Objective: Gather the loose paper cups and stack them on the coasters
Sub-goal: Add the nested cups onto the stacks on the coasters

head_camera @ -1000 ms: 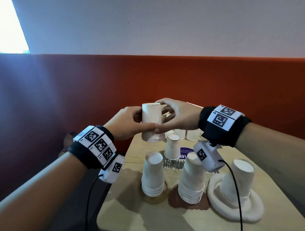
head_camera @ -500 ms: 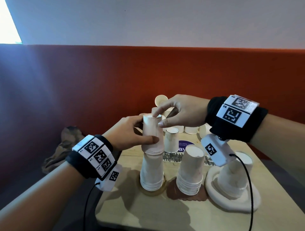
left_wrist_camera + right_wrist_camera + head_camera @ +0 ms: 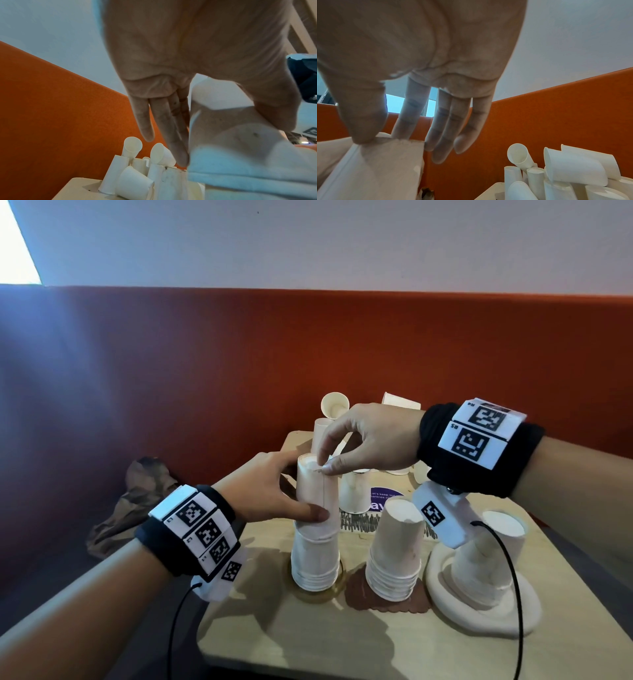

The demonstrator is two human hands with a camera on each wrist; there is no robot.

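Note:
An upturned white paper cup (image 3: pixel 313 491) sits on top of the left stack (image 3: pixel 315 559), which stands on a round yellowish coaster (image 3: pixel 317 594). My left hand (image 3: pixel 306 486) holds the cup's side between thumb and straight fingers, as the left wrist view shows around the cup (image 3: pixel 231 142). My right hand (image 3: pixel 325 466) pinches the cup's top rim with thumb and forefinger; the right wrist view shows that same cup (image 3: pixel 376 169). A second stack (image 3: pixel 394 553) stands on a brown coaster (image 3: pixel 387 604), a third (image 3: pixel 486 559) on a white coaster (image 3: pixel 479 621).
Loose paper cups (image 3: pixel 352 491) stand and lie jumbled at the far end of the small wooden table (image 3: pixel 274 638), also seen as a heap (image 3: pixel 573 169). An orange padded wall (image 3: pixel 411 354) rises behind. Crumpled brown paper (image 3: pixel 137 501) lies left of the table.
Both hands have brought the cup down from mid-air onto the left stack. The right hand has shifted from the cup's side to its top rim.

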